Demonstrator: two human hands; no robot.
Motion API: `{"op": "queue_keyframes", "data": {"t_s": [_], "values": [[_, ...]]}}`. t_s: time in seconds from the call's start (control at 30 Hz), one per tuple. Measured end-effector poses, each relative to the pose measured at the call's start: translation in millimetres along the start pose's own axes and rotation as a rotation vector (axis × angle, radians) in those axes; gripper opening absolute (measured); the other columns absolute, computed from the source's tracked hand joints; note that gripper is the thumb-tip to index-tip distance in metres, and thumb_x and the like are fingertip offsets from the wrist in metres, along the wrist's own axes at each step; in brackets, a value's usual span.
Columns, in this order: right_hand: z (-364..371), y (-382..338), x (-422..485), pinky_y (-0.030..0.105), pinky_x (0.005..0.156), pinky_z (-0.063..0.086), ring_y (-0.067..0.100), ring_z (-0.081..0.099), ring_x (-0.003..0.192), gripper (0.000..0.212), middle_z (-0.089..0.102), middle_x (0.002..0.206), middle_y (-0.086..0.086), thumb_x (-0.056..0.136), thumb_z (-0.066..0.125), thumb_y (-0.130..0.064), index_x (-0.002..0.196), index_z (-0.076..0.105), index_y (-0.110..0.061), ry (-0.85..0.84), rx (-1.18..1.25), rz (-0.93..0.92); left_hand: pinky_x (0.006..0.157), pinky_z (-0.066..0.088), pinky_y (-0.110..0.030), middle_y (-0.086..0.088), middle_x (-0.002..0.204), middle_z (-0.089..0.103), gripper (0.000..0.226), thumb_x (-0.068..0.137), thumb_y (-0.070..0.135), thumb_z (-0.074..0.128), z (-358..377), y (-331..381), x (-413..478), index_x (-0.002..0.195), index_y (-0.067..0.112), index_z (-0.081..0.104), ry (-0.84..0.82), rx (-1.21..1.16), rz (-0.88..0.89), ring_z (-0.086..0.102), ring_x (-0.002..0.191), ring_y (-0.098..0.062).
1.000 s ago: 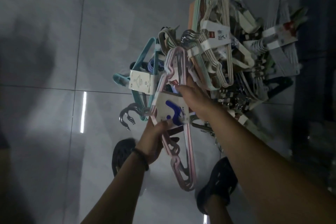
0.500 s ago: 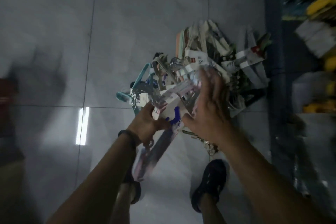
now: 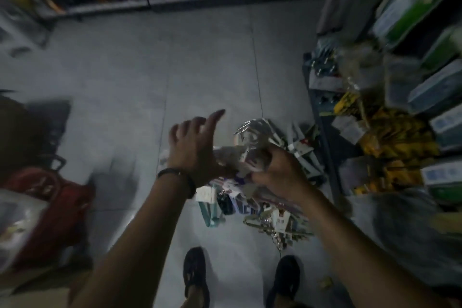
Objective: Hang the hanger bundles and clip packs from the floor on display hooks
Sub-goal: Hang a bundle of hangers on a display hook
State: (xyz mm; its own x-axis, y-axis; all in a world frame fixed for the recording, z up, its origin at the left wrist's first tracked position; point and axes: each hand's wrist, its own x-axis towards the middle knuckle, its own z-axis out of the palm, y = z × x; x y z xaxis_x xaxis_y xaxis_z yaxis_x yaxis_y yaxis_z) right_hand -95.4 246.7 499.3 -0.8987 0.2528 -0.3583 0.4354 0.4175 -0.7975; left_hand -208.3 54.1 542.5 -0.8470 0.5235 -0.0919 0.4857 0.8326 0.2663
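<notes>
Right grip [image 3: 277, 172] holds hanger bundle [image 3: 240, 155], likely light, stiff, snag-prone, best taken at its card band; left grip [image 3: 197, 147] splayed wide.

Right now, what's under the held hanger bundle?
A blurred pile of packaged hangers on the grey tiled floor, a teal hanger at its edge; the right hand covers part.

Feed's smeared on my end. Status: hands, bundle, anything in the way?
Left hand open, fingers spread. Right hand grips hanger bundle, held over floor pile. Display rack close on right; nothing seen blocking.
</notes>
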Motion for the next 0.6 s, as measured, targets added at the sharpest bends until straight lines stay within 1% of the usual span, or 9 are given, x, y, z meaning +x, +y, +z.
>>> {"op": "queue_keyframes", "data": {"t_s": [0.07, 0.13, 0.2, 0.27, 0.3, 0.37, 0.47, 0.53, 0.6], "values": [[-19.2, -18.7, -23.5, 0.035, 0.073, 0.060, 0.017, 0.073, 0.085, 0.050, 0.077, 0.088, -0.011, 0.053, 0.091, -0.041, 0.098, 0.075, -0.026, 0.075, 0.205, 0.110, 0.116, 0.031, -0.060, -0.009, 0.158, 0.036, 0.127, 0.051, 0.074, 0.089, -26.7, 29.4, -33.9, 0.156, 0.041, 0.025, 0.280, -0.121, -0.259, 0.034, 0.144, -0.036], [-40.8, -35.9, -45.8, 0.038, 0.074, 0.060, 0.027, 0.075, 0.086, 0.049, 0.079, 0.083, -0.003, 0.051, 0.092, -0.040, 0.090, 0.078, -0.016, 0.133, 0.405, 0.159, 0.112, 0.039, -0.055, -0.008, 0.152, 0.038, 0.118, 0.054, 0.074, 0.089, -29.9, 54.1, -68.2, 0.149, 0.036, 0.032, 0.442, -0.412, -0.448, 0.040, 0.138, -0.033], [-58.9, -57.6, -63.2, 0.052, 0.094, 0.059, 0.031, 0.077, 0.095, 0.044, 0.082, 0.093, 0.004, 0.058, 0.090, -0.036, 0.096, 0.081, -0.017, 0.118, 0.561, 0.113, 0.108, 0.048, -0.052, -0.005, 0.150, 0.042, 0.114, 0.055, 0.077, 0.088, -38.1, 72.7, -87.9, 0.146, 0.039, 0.032, 0.354, -0.985, -0.581, 0.048, 0.132, -0.029], [-70.8, -80.7, -80.7, 0.060, 0.107, 0.051, 0.034, 0.076, 0.103, 0.036, 0.081, 0.104, 0.011, 0.065, 0.087, -0.027, 0.100, 0.084, -0.018, 0.083, 0.716, 0.083, 0.104, 0.053, -0.054, -0.006, 0.150, 0.052, 0.118, 0.054, 0.078, 0.088, -57.1, 88.7, -90.8, 0.150, 0.031, 0.038, 0.066, -1.502, -0.602, 0.059, 0.125, -0.031], [-75.0, -91.5, -89.1, 0.061, 0.110, 0.048, 0.035, 0.075, 0.107, 0.041, 0.080, 0.108, 0.013, 0.064, 0.087, -0.029, 0.103, 0.084, -0.017, 0.066, 0.771, 0.077, 0.104, 0.054, -0.058, -0.010, 0.146, 0.060, 0.116, 0.056, 0.078, 0.086, -69.2, 95.1, -87.5, 0.149, 0.022, 0.046, -0.053, -1.621, -0.528, 0.064, 0.122, -0.037], [-79.5, -112.7, -107.0, 0.060, 0.113, 0.046, 0.037, 0.073, 0.112, 0.056, 0.079, 0.114, 0.015, 0.061, 0.090, -0.041, 0.111, 0.082, -0.016, 0.031, 0.791, 0.053, 0.108, 0.049, -0.066, -0.028, 0.136, 0.064, 0.097, 0.072, 0.065, 0.083, -89.7, 106.3, -80.5, 0.140, 0.001, 0.056, -0.026, -1.669, -0.327, 0.062, 0.122, -0.050], [-83.0, -142.0, -137.9, 0.053, 0.106, 0.054, 0.024, 0.077, 0.104, 0.046, 0.082, 0.106, 0.000, 0.075, 0.083, -0.053, 0.112, 0.082, -0.025, 0.119, 0.589, 0.034, 0.105, 0.047, -0.070, -0.046, 0.127, 0.058, 0.076, 0.081, 0.040, 0.080, -110.6, 115.0, -71.7, 0.125, -0.017, 0.057, 0.112, -1.672, -0.284, 0.064, 0.112, -0.053], [-86.4, -159.4, -160.8, 0.042, 0.091, 0.060, 0.012, 0.077, 0.088, 0.051, 0.081, 0.091, -0.009, 0.083, 0.069, -0.070, 0.105, 0.081, -0.026, 0.213, 0.304, 0.062, 0.103, 0.049, -0.071, -0.044, 0.123, 0.063, 0.073, 0.078, 0.037, 0.081, -122.1, 115.9, -69.1, 0.123, -0.017, 0.060, 0.081, -1.706, -0.271, 0.066, 0.110, -0.052], [-92.9, -175.1, -187.2, 0.031, 0.071, 0.057, 0.007, 0.070, 0.072, 0.056, 0.075, 0.080, -0.008, 0.092, 0.055, -0.074, 0.098, 0.074, -0.022, 0.346, -0.026, 0.088, 0.098, 0.054, -0.069, -0.036, 0.117, 0.070, 0.063, 0.080, 0.034, 0.081, -131.7, 118.5, -68.0, 0.122, -0.011, 0.064, 0.021, -1.698, -0.232, 0.068, 0.109, -0.055]]}}
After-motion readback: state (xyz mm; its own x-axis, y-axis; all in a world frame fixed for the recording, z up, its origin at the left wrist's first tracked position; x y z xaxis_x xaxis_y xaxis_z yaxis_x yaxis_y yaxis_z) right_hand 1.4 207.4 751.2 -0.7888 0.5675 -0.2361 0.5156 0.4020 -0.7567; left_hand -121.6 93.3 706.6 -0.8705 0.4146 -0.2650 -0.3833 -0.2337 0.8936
